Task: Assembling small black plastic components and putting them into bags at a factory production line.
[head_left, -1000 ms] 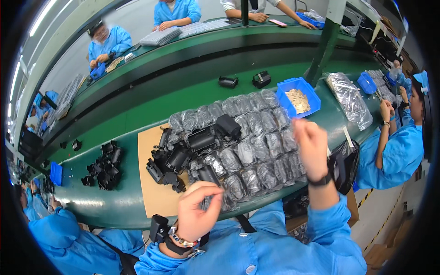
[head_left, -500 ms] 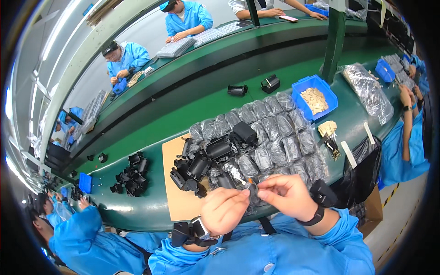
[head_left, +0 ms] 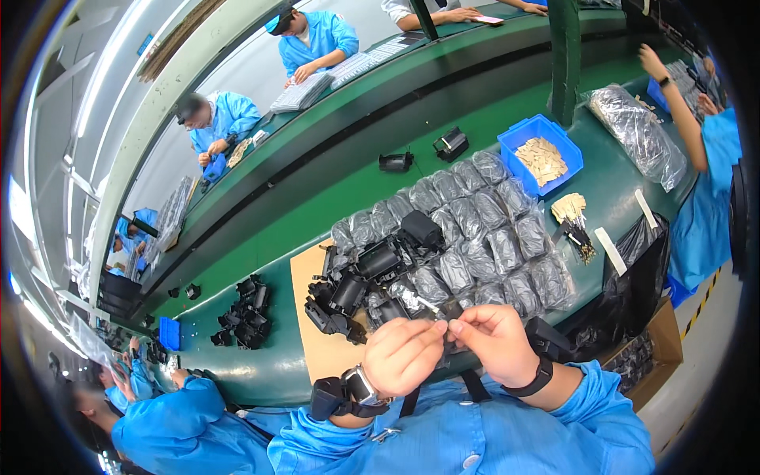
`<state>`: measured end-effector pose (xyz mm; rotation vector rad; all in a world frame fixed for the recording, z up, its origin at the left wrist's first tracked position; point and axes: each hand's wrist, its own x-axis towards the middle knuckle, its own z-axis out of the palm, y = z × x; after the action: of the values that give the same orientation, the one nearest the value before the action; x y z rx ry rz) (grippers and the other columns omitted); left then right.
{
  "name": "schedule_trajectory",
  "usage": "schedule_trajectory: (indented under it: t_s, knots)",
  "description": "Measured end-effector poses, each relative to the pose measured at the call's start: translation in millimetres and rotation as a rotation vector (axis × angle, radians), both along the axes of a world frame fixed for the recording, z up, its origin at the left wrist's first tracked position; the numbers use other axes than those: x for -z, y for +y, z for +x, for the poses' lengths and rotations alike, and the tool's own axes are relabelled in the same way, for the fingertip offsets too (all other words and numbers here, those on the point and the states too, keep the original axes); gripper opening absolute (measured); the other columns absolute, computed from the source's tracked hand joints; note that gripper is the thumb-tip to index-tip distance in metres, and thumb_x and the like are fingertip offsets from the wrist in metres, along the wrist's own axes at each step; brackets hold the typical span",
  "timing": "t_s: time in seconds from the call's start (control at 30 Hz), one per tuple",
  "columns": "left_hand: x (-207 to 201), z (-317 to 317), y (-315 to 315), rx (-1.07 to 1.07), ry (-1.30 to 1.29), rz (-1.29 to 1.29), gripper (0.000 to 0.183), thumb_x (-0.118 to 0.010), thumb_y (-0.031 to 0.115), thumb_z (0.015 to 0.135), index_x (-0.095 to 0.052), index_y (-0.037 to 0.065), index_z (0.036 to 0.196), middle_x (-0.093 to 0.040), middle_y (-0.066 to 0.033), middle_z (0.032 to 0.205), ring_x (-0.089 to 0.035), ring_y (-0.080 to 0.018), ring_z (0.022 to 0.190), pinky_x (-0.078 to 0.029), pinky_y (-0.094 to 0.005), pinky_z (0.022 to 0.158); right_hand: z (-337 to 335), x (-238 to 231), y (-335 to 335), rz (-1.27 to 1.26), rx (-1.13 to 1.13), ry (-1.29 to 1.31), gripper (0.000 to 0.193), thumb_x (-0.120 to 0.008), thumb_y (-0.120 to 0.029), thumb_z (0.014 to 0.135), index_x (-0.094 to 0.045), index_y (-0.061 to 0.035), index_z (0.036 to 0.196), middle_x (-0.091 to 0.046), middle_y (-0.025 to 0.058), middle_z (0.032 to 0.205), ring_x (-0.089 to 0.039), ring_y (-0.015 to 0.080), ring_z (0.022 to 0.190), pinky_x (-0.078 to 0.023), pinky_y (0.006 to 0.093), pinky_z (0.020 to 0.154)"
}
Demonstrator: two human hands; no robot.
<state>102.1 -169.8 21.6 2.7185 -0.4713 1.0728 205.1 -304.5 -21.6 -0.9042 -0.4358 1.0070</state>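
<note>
My left hand (head_left: 405, 355) and my right hand (head_left: 497, 342) meet fingertip to fingertip over the near edge of the bench. Both are closed in a pinch around something small, mostly hidden by the fingers. A thin whitish strip (head_left: 428, 305) shows just beyond the left fingertips; whether it is held I cannot tell. Right behind the hands lie rows of dark parts in clear plastic wrap (head_left: 455, 271). Loose black plastic housings (head_left: 348, 293) are heaped on the left part of these rows, partly over a brown cardboard sheet (head_left: 315, 352).
A blue bin (head_left: 571, 168) of small beige pieces stands at the back right, near a bundle of beige-tagged black leads (head_left: 571, 218). More black housings (head_left: 247, 313) lie to the left. A black bag (head_left: 633, 277) hangs at the right edge. Co-workers sit around the bench.
My view has shifted slightly. My hands have drawn closer together, and an orange bit between them no longer shows. The co-worker at the right has raised an arm.
</note>
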Motion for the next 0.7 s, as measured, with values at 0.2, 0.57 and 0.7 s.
schedule_trajectory:
  t_s: [0.2, 0.57, 0.7]
  knots:
    - [-6.1, 41.7, 33.5, -0.682, 0.171, -0.029, 0.021, -0.063, 0.010, 0.076, -0.060, 0.001, 0.095, -0.059, -0.0119, 0.071, -0.057, -0.0301, 0.064, -0.046, -0.0394, 0.058, 0.4, 17.4, 5.1, 0.011, 0.243, 0.020, 0.009, -0.056, -0.006, 0.088, -0.057, 0.0028, 0.091, -0.060, 0.0029, 0.079, -0.055, 0.0071, 0.072, -0.044, 0.0203, 0.067]
    - [-13.2, 18.6, 53.7, -0.674, 0.170, -0.967, 0.012, -0.058, 0.000, 0.083, -0.059, -0.004, 0.094, -0.066, -0.0109, 0.083, -0.064, -0.0122, 0.071, -0.050, -0.0230, 0.063, -6.8, 15.6, 9.2, 0.125, 0.299, -0.016, 0.011, -0.057, -0.005, 0.088, -0.057, 0.0024, 0.096, -0.060, 0.0029, 0.087, -0.054, 0.0065, 0.079, -0.043, 0.0205, 0.072]
    - [5.1, -17.4, 32.7, 0.035, -0.156, -1.753, 0.022, -0.052, -0.011, 0.083, -0.051, 0.004, 0.099, -0.059, -0.0091, 0.103, -0.058, -0.0158, 0.094, -0.049, -0.0284, 0.080, -15.2, 5.4, 23.9, 0.251, 0.261, -0.076, 0.012, -0.057, -0.004, 0.088, -0.056, 0.0013, 0.098, -0.055, 0.0053, 0.106, -0.052, 0.0074, 0.090, -0.042, 0.0206, 0.076]
